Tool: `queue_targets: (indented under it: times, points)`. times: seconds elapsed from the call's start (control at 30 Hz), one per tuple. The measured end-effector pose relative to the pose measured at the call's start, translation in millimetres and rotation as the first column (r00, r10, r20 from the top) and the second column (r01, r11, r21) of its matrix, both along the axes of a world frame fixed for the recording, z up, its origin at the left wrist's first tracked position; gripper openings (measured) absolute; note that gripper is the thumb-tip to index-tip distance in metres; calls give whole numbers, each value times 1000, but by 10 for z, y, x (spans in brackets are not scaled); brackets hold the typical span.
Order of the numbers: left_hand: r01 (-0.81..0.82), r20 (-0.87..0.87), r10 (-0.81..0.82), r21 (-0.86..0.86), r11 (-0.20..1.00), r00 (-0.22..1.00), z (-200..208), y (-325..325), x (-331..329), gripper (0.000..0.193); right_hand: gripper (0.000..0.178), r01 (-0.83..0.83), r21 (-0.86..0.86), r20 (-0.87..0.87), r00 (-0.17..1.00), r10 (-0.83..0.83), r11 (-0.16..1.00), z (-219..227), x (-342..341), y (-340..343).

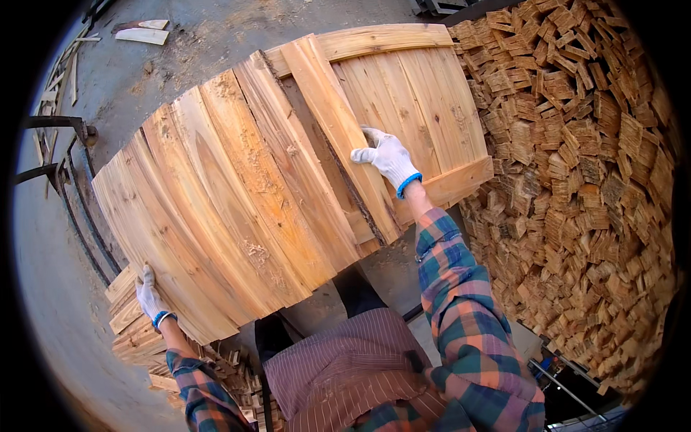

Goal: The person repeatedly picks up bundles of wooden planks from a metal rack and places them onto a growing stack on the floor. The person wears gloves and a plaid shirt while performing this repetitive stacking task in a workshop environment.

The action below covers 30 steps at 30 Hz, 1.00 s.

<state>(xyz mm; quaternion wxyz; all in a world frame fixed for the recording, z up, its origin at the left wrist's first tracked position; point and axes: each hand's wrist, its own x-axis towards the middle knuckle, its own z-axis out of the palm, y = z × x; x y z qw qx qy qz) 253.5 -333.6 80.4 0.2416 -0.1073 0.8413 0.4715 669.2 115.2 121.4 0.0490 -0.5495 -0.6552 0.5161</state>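
A broad row of pale wooden boards (209,180) lies side by side in front of me, with bits of sawdust on top. My right hand (392,160), in a white glove with a blue cuff, is closed on the right edge of a wooden plank (345,137). That plank lies at a slant next to a gap in the row, its dark bark edge facing the gap. At the row's near left corner is my left hand (149,297), gloved alike, against the outer board's edge. One of its digits is stretched out; the others are partly hidden.
Crosswise wooden rails (389,42) run along the far and near sides of the right-hand boards. A large heap of short wood pieces (568,180) fills the right. Stacked boards (129,313) sit beside my left hand. A dark metal frame (79,194) stands at the left.
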Motion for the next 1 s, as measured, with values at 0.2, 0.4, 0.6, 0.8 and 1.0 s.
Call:
queue_targets:
  times: [0.2, 0.4, 0.6, 0.8, 1.0]
  points:
    - [-25, 6, 24, 55, 998, 1000, -39, -10, -24, 51, 50, -4, -30, 78, 997, 6, 1000, -7, -11, -99]
    - [2, -15, -1, 53, 999, 1000, -116, -80, -76, 54, 44, -17, -86, -47, 999, 13, 996, -131, -50, -152]
    - [32, -40, -28, 117, 993, 999, -123, -137, -106, 52, 45, 101, -83, -130, 985, -111, 991, -135, -161, -276]
    - [26, -11, -25, 122, 992, 1000, 53, 60, 48, 51, 55, 111, -7, -108, 988, -111, 994, -228, -127, -294]
    - [27, -77, -19, 109, 994, 997, 54, 73, 67, 52, 62, 17, -60, -104, 994, -23, 998, 45, -147, -212]
